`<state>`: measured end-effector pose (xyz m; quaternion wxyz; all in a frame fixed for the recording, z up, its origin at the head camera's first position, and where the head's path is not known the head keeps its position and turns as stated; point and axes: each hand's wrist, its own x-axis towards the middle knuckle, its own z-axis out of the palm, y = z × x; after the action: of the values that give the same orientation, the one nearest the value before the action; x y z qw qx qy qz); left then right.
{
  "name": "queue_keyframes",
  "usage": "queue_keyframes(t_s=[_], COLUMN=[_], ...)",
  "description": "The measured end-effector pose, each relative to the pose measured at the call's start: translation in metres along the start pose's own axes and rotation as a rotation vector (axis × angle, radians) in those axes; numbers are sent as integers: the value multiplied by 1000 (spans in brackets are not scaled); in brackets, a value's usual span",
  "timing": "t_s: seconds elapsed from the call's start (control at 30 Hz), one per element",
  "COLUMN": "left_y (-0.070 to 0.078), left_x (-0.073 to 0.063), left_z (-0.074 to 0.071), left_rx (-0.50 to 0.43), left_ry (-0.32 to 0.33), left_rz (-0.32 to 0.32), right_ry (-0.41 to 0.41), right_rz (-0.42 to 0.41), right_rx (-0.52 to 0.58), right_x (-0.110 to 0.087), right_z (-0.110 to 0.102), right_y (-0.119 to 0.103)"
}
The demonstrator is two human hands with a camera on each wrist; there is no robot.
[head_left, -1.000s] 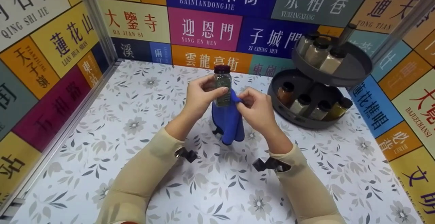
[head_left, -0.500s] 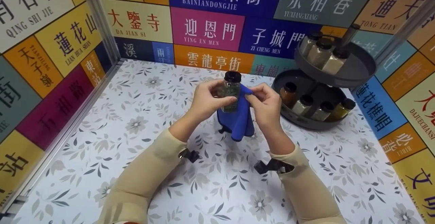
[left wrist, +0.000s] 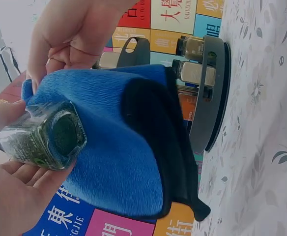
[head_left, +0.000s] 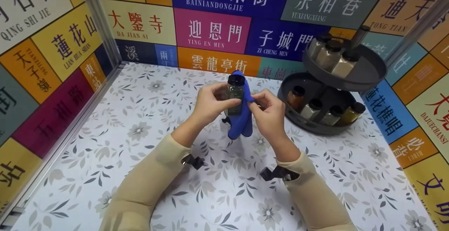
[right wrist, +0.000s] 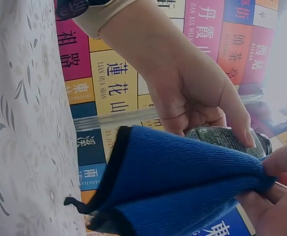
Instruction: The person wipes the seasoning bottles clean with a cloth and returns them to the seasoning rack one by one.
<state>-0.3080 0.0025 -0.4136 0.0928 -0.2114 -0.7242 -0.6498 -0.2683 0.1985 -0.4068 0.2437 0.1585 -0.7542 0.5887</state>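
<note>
My left hand [head_left: 209, 103] grips a square glass spice jar [head_left: 235, 99] with a black lid, its thumb across the front. Dark green flakes fill the jar, whose base [left wrist: 65, 135] faces the left wrist camera. A blue cloth [head_left: 244, 113] with black edging hangs against the jar's right side, folded over on itself. My right hand [head_left: 269, 119] pinches the cloth between thumb and fingers beside the jar. In the right wrist view the cloth [right wrist: 183, 172] drapes down from those fingers, covering part of the jar [right wrist: 227, 137]. Both hands are held above the table.
A dark two-tier round rack [head_left: 315, 127] stands at the back right. Several black-lidded spice jars sit on its lower tier, and more, such as a pale jar [head_left: 345, 64], on its upper tier. Sign-printed walls [head_left: 212, 31] enclose the flower-patterned table [head_left: 140, 129].
The jar and both hands shift right, then slightly back left. The cloth's top now rises behind the lid, and its hanging end sits a little higher.
</note>
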Motion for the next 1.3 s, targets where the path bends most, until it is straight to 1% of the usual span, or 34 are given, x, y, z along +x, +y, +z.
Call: queue_keyframes(t_s=[0.1, 0.23, 0.37, 0.5, 0.67, 0.73, 0.87, 0.97, 1.03, 1.1, 1.2, 1.3], left_y=[0, 1, 5, 7, 3, 3, 3, 4, 4, 5, 6, 7], left_x=[0, 1, 3, 2, 1, 0, 0, -3, -5, -6, -8, -8], left_z=[-2, -4, -4, -2, -1, -1, -2, -2, -1, 1, 5, 8], left_rx=[-6, -44, -99, -142, -156, -151, -131, -87, -58, -36, -36, -49], left_ry=[11, 36, 52, 40, 17, 11, 18, 29, 25, 6, -36, -69], left_rz=[-6, -11, 0, -3, -16, -9, 10, 10, 11, 28, 66, 83], right_ry=[-41, -79, -94, -82, -56, -36, 17, 36, 42, 49, 76, 109], right_rz=[25, 68, 108, 155, 188, 187, 168, 149, 131, 106, 57, 18], right_rx=[-62, -116, -162, -155, -128, -119, -42, -8, -19, -45, -67, -52], right_x=[-1, -2, -1, -1, 0, 1, 1, 0, -2, -3, -4, -2], right_z=[0, 1, 1, 0, -1, 0, 5, 9, 10, 10, 7, 3], right_y=[-1, -1, -2, -3, -4, -4, -4, -1, 2, 3, 1, -4])
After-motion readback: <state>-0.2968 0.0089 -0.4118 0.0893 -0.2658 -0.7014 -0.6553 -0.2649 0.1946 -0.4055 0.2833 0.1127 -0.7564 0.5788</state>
